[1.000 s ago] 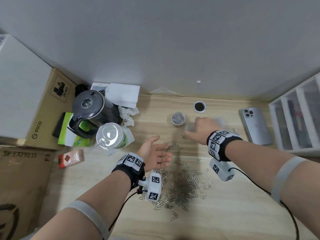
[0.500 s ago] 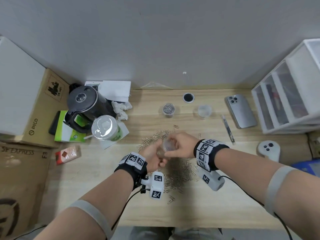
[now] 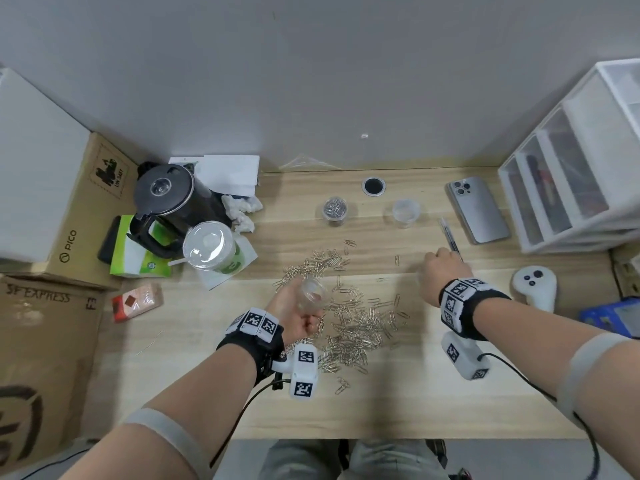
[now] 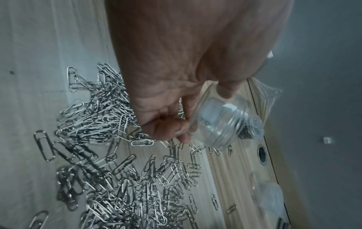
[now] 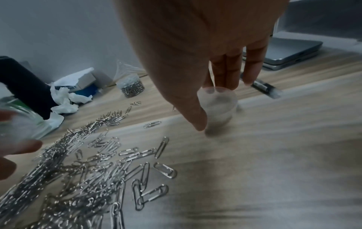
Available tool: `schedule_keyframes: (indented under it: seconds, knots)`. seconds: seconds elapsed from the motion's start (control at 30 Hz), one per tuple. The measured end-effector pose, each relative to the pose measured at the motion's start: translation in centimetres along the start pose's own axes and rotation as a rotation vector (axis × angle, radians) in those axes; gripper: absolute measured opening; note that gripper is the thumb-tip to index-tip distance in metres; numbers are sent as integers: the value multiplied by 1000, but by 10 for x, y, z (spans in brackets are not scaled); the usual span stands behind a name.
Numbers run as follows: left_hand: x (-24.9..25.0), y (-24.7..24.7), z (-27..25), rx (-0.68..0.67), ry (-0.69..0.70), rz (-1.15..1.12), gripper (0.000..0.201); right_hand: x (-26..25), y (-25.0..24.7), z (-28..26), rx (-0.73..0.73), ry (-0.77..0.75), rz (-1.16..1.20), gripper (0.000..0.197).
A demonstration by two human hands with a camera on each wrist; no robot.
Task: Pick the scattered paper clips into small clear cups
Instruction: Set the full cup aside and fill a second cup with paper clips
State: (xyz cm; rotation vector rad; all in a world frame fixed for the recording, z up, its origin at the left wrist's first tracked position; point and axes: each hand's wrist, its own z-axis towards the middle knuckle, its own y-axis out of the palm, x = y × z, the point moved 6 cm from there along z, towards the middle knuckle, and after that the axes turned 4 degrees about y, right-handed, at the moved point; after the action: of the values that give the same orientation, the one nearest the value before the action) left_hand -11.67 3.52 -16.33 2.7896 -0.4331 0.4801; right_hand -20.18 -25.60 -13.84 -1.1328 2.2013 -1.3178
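Note:
Silver paper clips [image 3: 356,323] lie scattered in a heap mid-table, also seen as clips [image 4: 109,170] and clips [image 5: 78,170]. My left hand [image 3: 304,306] grips an empty small clear cup [image 3: 313,292] just above the heap's left edge; that cup [image 4: 225,122] is tilted on its side between thumb and fingers. My right hand [image 3: 433,265] is right of the heap, low over the table. Its thumb and fingertips pinch another blurred clear cup [image 5: 217,105]. A cup full of clips [image 3: 335,208] and an empty cup [image 3: 406,211] stand at the back.
A black kettle [image 3: 169,199], a lidded drink cup [image 3: 212,245] and crumpled tissues stand at the left. A pen [image 3: 450,237], a phone [image 3: 479,209], a white controller [image 3: 535,285] and a drawer unit [image 3: 581,168] are at the right. Cardboard boxes [image 3: 52,306] border the left edge.
The right hand fetched cups from the back and met the left hand over the heap. It has since moved right with one cup; the left hand keeps the other.

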Motion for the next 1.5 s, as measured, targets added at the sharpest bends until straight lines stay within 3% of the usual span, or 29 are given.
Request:
schedule_keyframes:
  seconds: [0.33,0.57,0.73,0.87,0.97,1.07,1.3,1.37,1.5]
  knots:
    - [-14,-14,1,-30,15,-19,65,-40,1,7,71,-216,-28,54]
    - [-8,-15,0,-41,13,3,61,-84,16,-25,-186,-484,163,60]
    - [-1,-12,-1,-65,4,21,57,-73,13,-20,-134,-401,289,57]
    - [1,-15,-1,-64,3,32,60,-57,27,-21,-234,-360,144,60]
    - [1,-18,0,-53,9,36,63,-59,37,-29,-268,-412,123,58]
    - [0,-22,0,-51,12,36,62,-73,46,-34,-228,-472,196,52]
    - [2,-30,-1,-42,17,53,61,-100,46,-39,-202,-441,499,36]
    - [5,-29,-3,-43,12,58,60,-92,37,-35,-167,-380,470,34]
    - [6,-28,-3,-60,18,60,57,-60,23,-27,-177,-220,129,23]
